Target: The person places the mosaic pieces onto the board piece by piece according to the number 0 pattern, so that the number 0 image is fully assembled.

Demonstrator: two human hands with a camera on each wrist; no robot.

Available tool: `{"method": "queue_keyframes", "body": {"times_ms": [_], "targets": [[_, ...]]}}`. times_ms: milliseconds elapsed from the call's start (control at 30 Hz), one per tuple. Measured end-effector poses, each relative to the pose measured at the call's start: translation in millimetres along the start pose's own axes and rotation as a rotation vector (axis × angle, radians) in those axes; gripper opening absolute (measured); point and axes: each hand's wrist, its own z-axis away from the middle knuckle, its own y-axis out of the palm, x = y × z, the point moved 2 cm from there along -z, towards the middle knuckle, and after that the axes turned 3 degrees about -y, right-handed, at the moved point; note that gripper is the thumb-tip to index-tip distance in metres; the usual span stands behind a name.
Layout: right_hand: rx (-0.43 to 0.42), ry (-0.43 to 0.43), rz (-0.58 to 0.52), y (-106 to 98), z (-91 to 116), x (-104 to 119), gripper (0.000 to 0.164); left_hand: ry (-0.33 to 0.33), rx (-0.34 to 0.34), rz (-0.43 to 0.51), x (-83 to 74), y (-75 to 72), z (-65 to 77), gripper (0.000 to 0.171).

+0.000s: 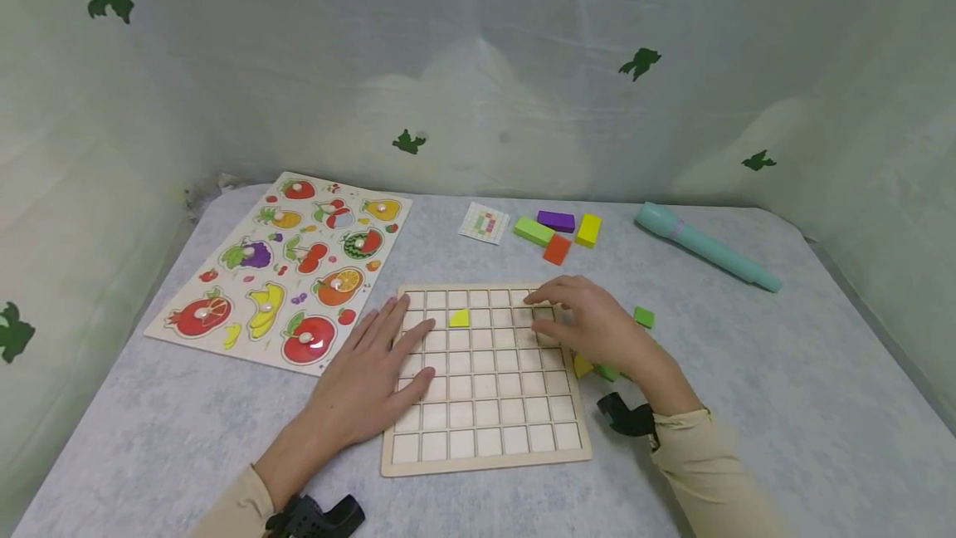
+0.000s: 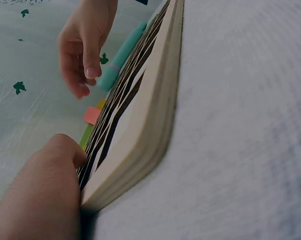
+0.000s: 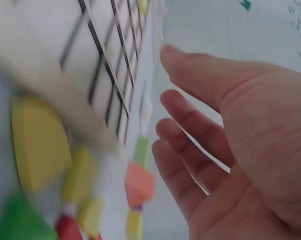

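Observation:
A square wooden grid board (image 1: 481,465) lies flat on the table, with one yellow quarter-round piece (image 1: 459,319) in a cell of its second row. Along the board's left side rests my left hand (image 1: 366,384), fingers spread and touching the frame and cells. My right hand (image 1: 593,322) hovers over the board's upper right part, fingers loosely bent and thumb apart from them. Nothing shows between those fingers in the right wrist view, where the same hand (image 3: 260,145) appears palm side. Beside the board's right edge lie yellow pieces (image 3: 38,145) and green pieces (image 3: 23,220), partly hidden by my right arm.
A fruit puzzle board (image 1: 246,281) lies at the left. Behind the grid are a small pattern card (image 1: 484,223) and purple (image 1: 556,221), light green (image 1: 534,231), orange (image 1: 557,250) and yellow (image 1: 588,231) blocks. A teal tube-shaped object (image 1: 705,246) lies back right.

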Motion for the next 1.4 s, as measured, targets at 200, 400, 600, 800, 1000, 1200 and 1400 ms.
{"method": "queue_keyframes", "body": {"times_ms": [200, 400, 600, 800, 1000, 1200, 1400], "targets": [[-0.004, 0.004, -0.029, -22, 9, -20, 0.036, 0.009, -0.022, -0.007, -0.8, -2.9, -3.4, 0.065], [0.024, 0.036, -0.064, -34, 16, -42, 0.04, 0.013, -0.021, -0.002, -1.2, -0.4, -2.4, 0.063], [0.046, 0.135, -0.06, -46, 26, -58, 0.042, 0.015, -0.032, -0.006, -0.6, 1.1, -3.2, 0.064], [0.096, 0.219, -0.067, -48, 32, -67, 0.044, 0.011, -0.024, -0.004, -0.6, 0.9, -1.7, 0.064], [0.132, 0.273, -0.065, -43, 35, -76, 0.046, 0.012, -0.024, -0.007, -0.3, 2.3, 1.2, 0.064], [0.156, 0.306, -0.04, -40, 34, -78, 0.041, 0.016, -0.016, -0.004, -0.9, 1.9, 1.3, 0.063], [0.172, 0.344, -0.006, -38, 31, -82, 0.032, 0.013, -0.015, -0.005, -0.8, 2.6, 0.8, 0.063]]}}
